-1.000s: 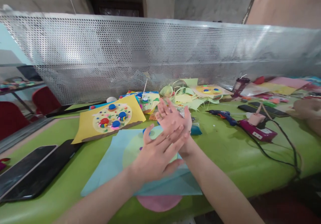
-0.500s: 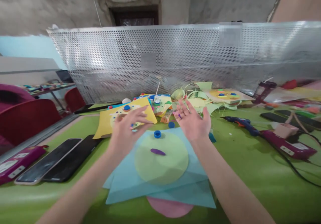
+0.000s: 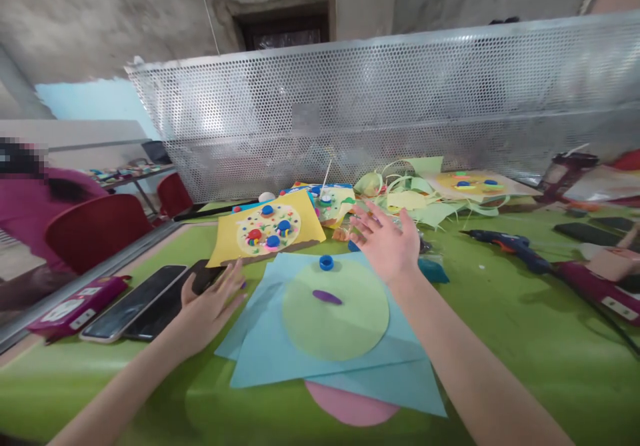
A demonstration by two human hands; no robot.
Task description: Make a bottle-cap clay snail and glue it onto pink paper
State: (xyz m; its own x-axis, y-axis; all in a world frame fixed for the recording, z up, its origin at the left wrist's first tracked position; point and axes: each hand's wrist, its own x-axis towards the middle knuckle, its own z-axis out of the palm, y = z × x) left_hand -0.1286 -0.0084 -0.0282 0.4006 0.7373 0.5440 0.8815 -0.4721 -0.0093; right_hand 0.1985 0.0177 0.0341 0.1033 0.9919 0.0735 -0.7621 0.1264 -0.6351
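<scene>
Running left to right, the purple oval (image 3: 327, 297) slants slightly nearer.

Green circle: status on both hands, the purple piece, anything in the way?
Left hand open near black phone; right hand open, fingers spread. Purple piece lying on green circle. Blue cap at circle's far edge, apart from purple piece.

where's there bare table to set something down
Most room: the green tabletop between the right arm and the glue gun and purple power strip. Smaller: between the left arm and blue sheets. Crowded: the back, where yellow card and paper strips lie before the metal screen.
</scene>
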